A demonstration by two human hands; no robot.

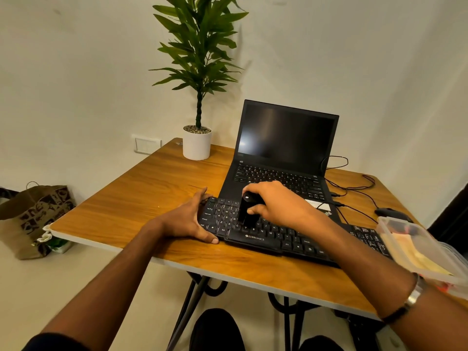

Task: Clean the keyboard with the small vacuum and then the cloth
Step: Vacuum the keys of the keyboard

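A black Zebronics keyboard (268, 238) lies across the wooden table (141, 198), in front of a laptop. My right hand (276, 202) grips a small black vacuum (247, 211), held upright with its lower end on the keys in the keyboard's left half. My left hand (190, 220) clasps the keyboard's left end, thumb on the front edge and fingers over the back corner. No cloth shows for certain.
An open black laptop (283, 153) with a dark screen stands behind the keyboard. A potted plant (197, 143) sits at the back. Cables and a mouse (390, 212) lie right. A clear plastic box (415, 249) rests at the right edge. A paper bag (33, 219) is on the floor.
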